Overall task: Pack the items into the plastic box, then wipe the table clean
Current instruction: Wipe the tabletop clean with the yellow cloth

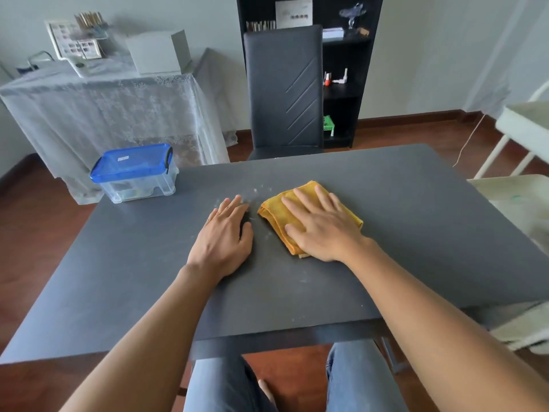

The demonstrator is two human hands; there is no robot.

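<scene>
Wiping step: right hand point(322, 230) spread flat on the folded yellow cloth point(279, 211) mid-worktop point(416, 221), left hand point(224, 236) flat beside it, closed plastic box point(135, 173) at the far left corner; overlapping strokes should best gather the white crumbs point(257, 191).

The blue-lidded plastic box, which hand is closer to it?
Left. The left hand lies flat on the table, right of the plastic box; the right hand is farther right, on the yellow cloth.

One table point(416, 221), one box point(135, 173), one cloth point(276, 209), two hands point(224, 239), one chair point(283, 87), one shelf point(350, 93).
</scene>
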